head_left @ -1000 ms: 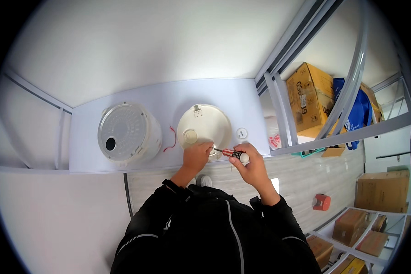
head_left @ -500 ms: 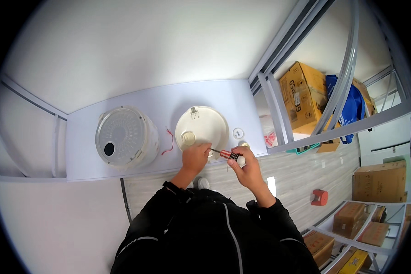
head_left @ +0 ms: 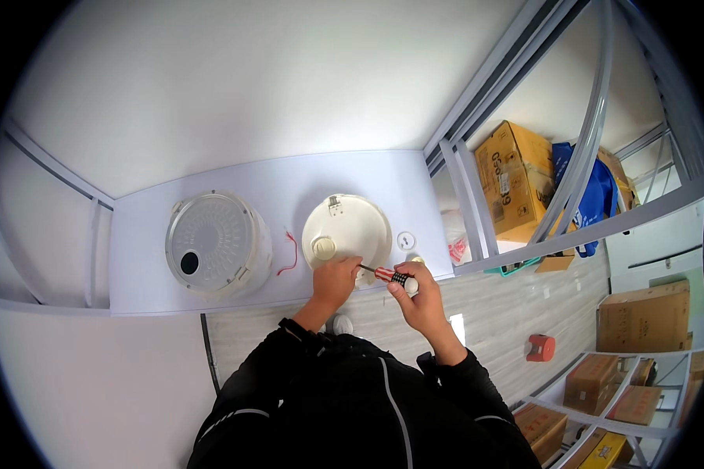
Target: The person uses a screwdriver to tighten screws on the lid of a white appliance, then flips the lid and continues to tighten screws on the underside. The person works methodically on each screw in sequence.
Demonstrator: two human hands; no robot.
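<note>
The red-handled screwdriver [head_left: 385, 274] is gripped by the right hand [head_left: 420, 298] at the near side of the round cream shell [head_left: 358, 223]; the left hand's [head_left: 335, 283] grip cannot be told; screwing seems under way, steady turning is needed

The table [head_left: 281, 173] carries 1 bowl [head_left: 356, 227]; at the bowl's 9 o'clock, 1 red wire [head_left: 296, 252] and 1 tub [head_left: 215, 238]; at 3 o'clock, 1 disc [head_left: 406, 240].

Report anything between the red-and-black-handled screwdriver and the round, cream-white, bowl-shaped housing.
Only the bare left hand: its fingertips are at the tip of the screwdriver, by the near rim of the housing, hiding any contact.
</note>
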